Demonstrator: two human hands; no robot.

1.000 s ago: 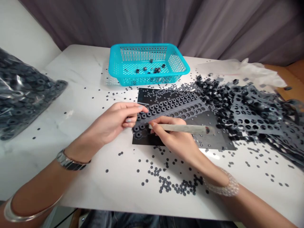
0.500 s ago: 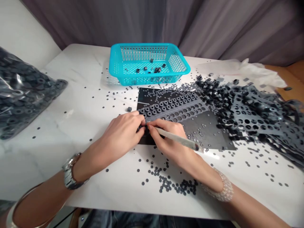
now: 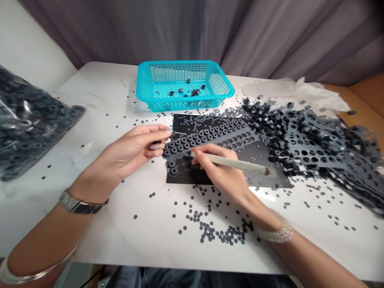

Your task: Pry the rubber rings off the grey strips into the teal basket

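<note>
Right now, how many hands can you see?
2: the left hand near the mat's left edge, the right hand over the mat, holding a pale stick. No other shows.

Reference: mat (image 3: 187, 179). On it: ring strip (image 3: 207, 143). Behind, toward left: basket (image 3: 154, 105), loose rings (image 3: 195, 93) inside. Right: scrap heap (image 3: 309, 140). Well left: bag (image 3: 27, 128). In front: scattered discs (image 3: 231, 234).
</note>
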